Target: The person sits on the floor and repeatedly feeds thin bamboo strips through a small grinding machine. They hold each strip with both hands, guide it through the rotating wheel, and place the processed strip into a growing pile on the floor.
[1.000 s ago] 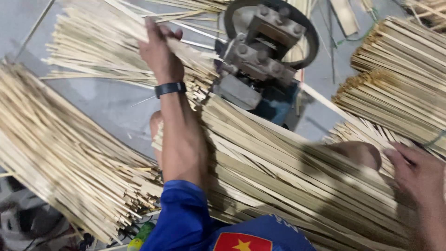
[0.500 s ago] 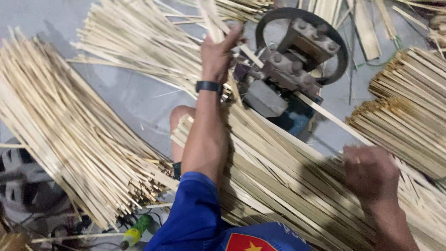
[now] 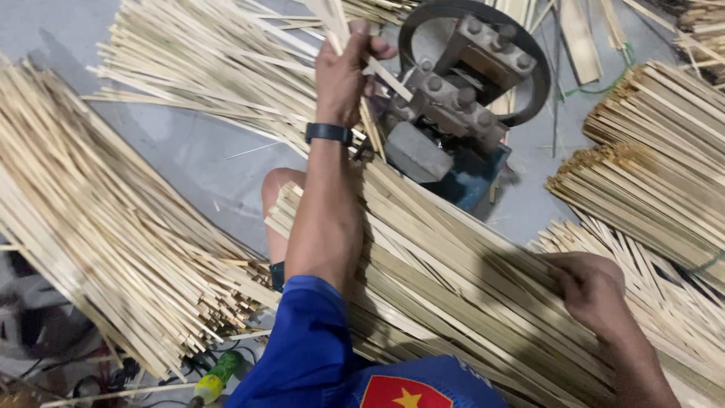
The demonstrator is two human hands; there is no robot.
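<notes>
My left hand (image 3: 343,72), a black watch (image 3: 328,133) on the wrist, has risen since half a second ago, fingers closed around a few bamboo strips (image 3: 332,19) beside the wheeled splitting machine (image 3: 464,83). My right hand (image 3: 593,291) has slid down the strip pile (image 3: 453,279) across my lap, fingers curled onto its strips. More bundles (image 3: 98,227) cover the floor's left edge.

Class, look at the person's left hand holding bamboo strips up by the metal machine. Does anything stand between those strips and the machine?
Nothing visible does. The left hand grips the bamboo strips right beside the wheeled metal machine, and one strip already slants across its near side. The right hand rests on the strip pile, well away.
</notes>
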